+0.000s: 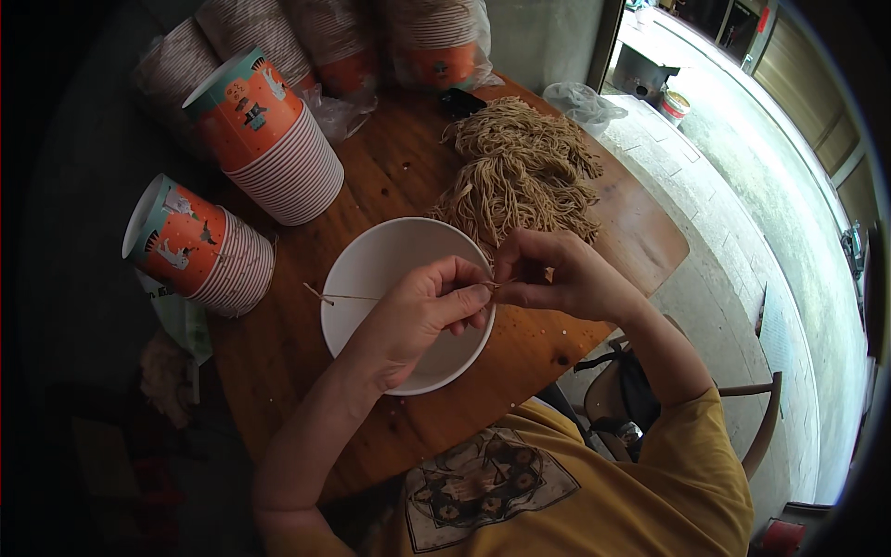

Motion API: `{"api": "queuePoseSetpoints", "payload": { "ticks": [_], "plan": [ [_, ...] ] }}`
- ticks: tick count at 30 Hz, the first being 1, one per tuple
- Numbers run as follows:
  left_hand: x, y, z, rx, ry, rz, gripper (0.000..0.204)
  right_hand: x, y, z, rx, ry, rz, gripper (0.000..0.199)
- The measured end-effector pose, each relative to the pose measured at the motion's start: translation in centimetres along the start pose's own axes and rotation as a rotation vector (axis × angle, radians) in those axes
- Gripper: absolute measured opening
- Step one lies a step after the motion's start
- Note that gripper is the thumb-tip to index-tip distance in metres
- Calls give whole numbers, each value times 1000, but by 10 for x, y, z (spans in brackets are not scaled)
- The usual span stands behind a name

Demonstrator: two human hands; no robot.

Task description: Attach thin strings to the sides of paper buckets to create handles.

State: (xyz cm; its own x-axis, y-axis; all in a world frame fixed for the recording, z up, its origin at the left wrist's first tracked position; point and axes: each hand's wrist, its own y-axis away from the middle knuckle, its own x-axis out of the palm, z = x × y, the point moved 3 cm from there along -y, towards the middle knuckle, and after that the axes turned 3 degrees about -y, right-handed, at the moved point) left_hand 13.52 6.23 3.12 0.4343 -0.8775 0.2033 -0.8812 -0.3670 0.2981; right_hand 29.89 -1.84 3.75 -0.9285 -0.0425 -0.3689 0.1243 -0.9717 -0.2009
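A white round paper bucket point(356, 262) stands on the table with its mouth toward me. A thin tan cord point(354, 297) crosses its mouth from the left rim, where a short knotted end sticks outward, to my fingers. Over the bucket's right rim, my left hand point(422, 311) is closed in a pinch on the cord. Touching it, my right hand point(568, 275) pinches the cord's other end between thumb and forefinger. The exact hold at the fingertips is partly hidden. Just beyond my right hand lies a big heap of loose tan cords point(524, 172).
Two stacks of orange and green paper buckets, one taller point(269, 148) and one shorter point(204, 246), stand left. More plastic-wrapped stacks point(434, 46) line the back. A dark phone-like object point(461, 103) and a clear plastic bag point(583, 105) lie by the heap. The wooden table point(278, 371) has a rounded right corner.
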Motion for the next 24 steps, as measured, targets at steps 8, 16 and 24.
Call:
{"api": "queuePoseSetpoints", "payload": {
  "ticks": [8, 16, 24],
  "plan": [
    [-3, 0, 3, 22, 107, 8, 14, 9, 1, -6, 55, -76, -70, 14],
    [-1, -3, 6, 8, 190, -7, 13, 18, 3, -20, 101, -339, -129, 9],
    [0, -1, 10, 12, 228, -26, 12, 18, 9, -17, 236, -512, -105, 9]
  ]
}}
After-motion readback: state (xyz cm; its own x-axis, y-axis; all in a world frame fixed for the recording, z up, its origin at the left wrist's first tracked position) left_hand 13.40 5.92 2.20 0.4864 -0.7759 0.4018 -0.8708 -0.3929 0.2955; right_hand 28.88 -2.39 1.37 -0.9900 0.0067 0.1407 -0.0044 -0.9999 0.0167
